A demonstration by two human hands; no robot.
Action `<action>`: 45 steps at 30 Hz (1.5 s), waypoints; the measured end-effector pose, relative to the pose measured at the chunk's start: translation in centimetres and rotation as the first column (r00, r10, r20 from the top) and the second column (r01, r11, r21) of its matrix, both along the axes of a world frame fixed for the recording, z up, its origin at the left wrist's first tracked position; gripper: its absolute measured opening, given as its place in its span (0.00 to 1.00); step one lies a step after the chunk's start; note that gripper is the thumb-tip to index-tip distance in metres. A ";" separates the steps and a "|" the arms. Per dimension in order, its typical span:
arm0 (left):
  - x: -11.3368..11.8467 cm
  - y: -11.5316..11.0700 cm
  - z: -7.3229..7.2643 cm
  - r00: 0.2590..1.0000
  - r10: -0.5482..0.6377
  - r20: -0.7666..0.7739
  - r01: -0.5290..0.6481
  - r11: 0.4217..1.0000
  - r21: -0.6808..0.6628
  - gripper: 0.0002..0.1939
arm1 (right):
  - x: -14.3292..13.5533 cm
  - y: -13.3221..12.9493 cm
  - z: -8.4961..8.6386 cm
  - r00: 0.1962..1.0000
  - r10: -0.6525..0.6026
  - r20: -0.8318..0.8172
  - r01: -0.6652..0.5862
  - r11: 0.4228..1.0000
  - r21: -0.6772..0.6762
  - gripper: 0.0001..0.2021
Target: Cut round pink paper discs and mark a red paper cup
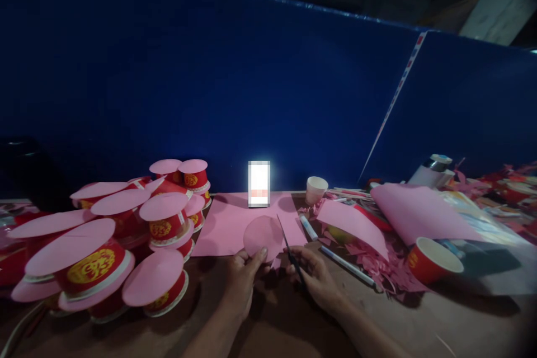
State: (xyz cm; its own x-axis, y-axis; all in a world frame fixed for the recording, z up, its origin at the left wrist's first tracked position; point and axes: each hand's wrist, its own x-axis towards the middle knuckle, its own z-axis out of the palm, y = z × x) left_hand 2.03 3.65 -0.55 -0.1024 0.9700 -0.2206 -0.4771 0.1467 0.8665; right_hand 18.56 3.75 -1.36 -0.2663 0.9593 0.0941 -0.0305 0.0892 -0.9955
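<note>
Between the thumb and fingers of my left hand (245,279) is a pink paper disc (262,236), tilted up over the table. My right hand (314,275) is closed around dark scissors (293,262), whose blades point up and away beside the disc's right edge. A small pink scrap (276,263) hangs below the disc. Behind both hands lies a large pink sheet (218,229), and a lit phone (259,184) stands upright at its back edge.
Red cups with pink paper discs (155,277) are stacked at the left. Rightward are a white cup (315,190), a glue stick (308,227), a pen (348,266), pink scraps (388,268) and a red cup (432,262). A blue partition (251,78) rises behind.
</note>
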 end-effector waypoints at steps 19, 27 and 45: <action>0.1 0.1 -0.1 1.000 0.001 -0.025 -0.001 1.000 -0.004 0.17 | 0.0 0.1 0.4 0.997 -0.019 0.071 0.014 0.998 0.067 0.16; 0.0 0.1 -0.2 1.000 0.007 -0.021 -0.007 1.000 0.011 0.17 | 0.0 0.1 0.5 0.998 -0.018 0.060 0.015 0.998 0.061 0.15; 0.1 0.1 -0.1 0.999 0.043 -0.028 -0.042 0.999 0.010 0.18 | 0.1 0.2 0.7 0.992 -0.007 0.127 -0.004 0.997 0.083 0.14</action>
State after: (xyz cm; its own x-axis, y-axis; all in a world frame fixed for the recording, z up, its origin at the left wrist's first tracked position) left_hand 2.15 3.76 -0.68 -0.1497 0.9666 -0.2078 -0.4583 0.1184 0.8809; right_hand 18.63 3.97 -0.67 -0.2796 0.9500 0.1388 0.0959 0.1715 -0.9805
